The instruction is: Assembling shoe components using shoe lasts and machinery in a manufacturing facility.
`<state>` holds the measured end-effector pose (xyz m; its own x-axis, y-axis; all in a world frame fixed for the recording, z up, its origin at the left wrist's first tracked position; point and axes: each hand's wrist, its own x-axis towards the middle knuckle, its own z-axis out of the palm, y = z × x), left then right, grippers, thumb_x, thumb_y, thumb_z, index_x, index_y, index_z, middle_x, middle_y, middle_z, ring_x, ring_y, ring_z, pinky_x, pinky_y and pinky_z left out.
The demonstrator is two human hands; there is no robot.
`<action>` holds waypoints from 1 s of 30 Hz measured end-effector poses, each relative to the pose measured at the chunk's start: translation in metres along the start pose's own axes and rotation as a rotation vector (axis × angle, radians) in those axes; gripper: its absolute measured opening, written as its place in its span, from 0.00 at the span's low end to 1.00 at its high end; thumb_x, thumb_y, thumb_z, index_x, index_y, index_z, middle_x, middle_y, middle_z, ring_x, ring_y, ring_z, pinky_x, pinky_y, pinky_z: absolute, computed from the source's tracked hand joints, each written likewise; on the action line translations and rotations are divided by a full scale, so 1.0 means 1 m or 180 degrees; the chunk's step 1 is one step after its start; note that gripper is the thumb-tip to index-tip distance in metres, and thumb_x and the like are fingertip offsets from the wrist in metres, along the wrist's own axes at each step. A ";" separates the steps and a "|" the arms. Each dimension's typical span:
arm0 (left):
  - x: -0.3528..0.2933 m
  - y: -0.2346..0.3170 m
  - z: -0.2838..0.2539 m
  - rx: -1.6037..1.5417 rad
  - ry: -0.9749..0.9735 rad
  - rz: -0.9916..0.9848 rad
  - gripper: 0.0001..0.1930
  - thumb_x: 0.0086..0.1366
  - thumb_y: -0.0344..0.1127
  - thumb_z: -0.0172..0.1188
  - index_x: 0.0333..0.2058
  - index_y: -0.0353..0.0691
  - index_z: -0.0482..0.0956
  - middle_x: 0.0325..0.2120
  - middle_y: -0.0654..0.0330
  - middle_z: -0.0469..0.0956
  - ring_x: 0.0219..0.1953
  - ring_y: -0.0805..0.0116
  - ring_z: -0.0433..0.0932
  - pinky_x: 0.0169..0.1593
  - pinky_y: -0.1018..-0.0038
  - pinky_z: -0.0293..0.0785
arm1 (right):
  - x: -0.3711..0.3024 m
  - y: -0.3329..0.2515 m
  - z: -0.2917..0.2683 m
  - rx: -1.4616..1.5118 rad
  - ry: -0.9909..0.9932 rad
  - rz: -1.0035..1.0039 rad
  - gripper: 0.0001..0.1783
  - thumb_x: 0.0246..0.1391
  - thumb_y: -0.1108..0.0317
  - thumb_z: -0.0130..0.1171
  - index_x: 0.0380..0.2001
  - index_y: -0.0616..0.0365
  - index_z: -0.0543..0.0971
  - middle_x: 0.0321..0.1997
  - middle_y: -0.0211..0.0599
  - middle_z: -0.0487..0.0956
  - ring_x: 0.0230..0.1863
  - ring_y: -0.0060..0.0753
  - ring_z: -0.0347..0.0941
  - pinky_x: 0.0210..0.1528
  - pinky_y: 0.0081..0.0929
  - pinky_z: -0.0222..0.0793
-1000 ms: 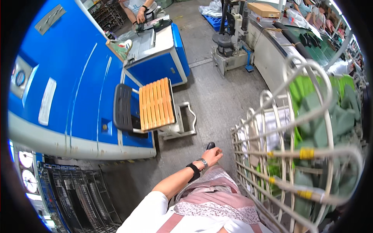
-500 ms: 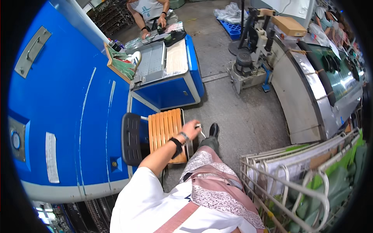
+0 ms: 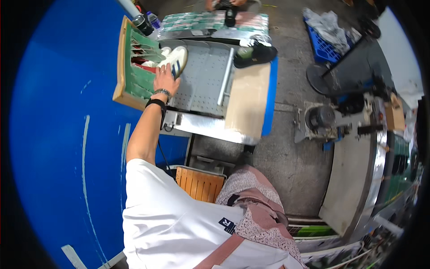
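My left hand (image 3: 166, 82) reaches forward over the left side of a grey perforated tray (image 3: 197, 76), its fingers stretched out onto a white sneaker with dark stripes (image 3: 178, 59). The fingers touch the side of the shoe and do not look wrapped round it. Part of a second white shoe (image 3: 165, 52) shows just behind. Both shoes lie beside an opening framed in wood (image 3: 120, 67) and hung with torn green strips (image 3: 139, 83). My right hand is out of the picture.
A black shoe (image 3: 256, 55) sits at the right of the worktable, on a tan board (image 3: 247, 98). Beyond, a co-worker's hands (image 3: 236, 2) hold a dark shoe (image 3: 230, 17). Below stands a slatted wooden seat (image 3: 199, 184). The blue machine wall (image 3: 53, 125) is left; a motorised stand (image 3: 322, 117) is right.
I have moved forward to the worktable. My left hand has left a pale handle-like thing beside the seat and come up to the white sneaker.
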<state>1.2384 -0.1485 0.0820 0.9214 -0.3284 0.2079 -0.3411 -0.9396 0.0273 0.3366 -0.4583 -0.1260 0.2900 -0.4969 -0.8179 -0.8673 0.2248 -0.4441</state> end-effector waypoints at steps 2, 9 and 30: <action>0.017 -0.038 0.007 0.0213 -0.0339 -0.0416 0.42 0.58 0.49 0.63 0.67 0.40 0.57 0.66 0.44 0.58 0.70 0.41 0.51 0.67 0.49 0.56 | 0.034 -0.040 -0.020 -0.0156 -0.0053 -0.0006 0.17 0.59 0.64 0.55 0.47 0.65 0.79 0.27 0.34 0.78 0.24 0.24 0.73 0.27 0.24 0.71; 0.030 -0.081 0.020 0.0718 -0.1627 -0.1461 0.37 0.61 0.60 0.56 0.66 0.53 0.63 0.70 0.43 0.51 0.72 0.34 0.42 0.71 0.43 0.41 | 0.079 -0.173 -0.077 0.0179 0.0279 0.0358 0.14 0.57 0.68 0.52 0.40 0.66 0.79 0.21 0.32 0.75 0.21 0.25 0.72 0.22 0.24 0.68; -0.100 0.210 0.011 -0.2394 -0.0603 -0.0469 0.29 0.56 0.36 0.66 0.55 0.31 0.70 0.53 0.40 0.70 0.58 0.42 0.67 0.62 0.57 0.65 | 0.173 -0.922 0.188 -0.3554 0.0071 -0.4908 0.32 0.35 0.61 0.75 0.46 0.57 0.76 0.46 0.40 0.75 0.52 0.51 0.71 0.53 0.45 0.68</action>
<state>1.0763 -0.3139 0.0559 0.9599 -0.2797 -0.0176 -0.1851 -0.6797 0.7097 1.2629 -0.5939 0.0736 0.9598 0.2804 0.0116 0.2732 -0.9244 -0.2662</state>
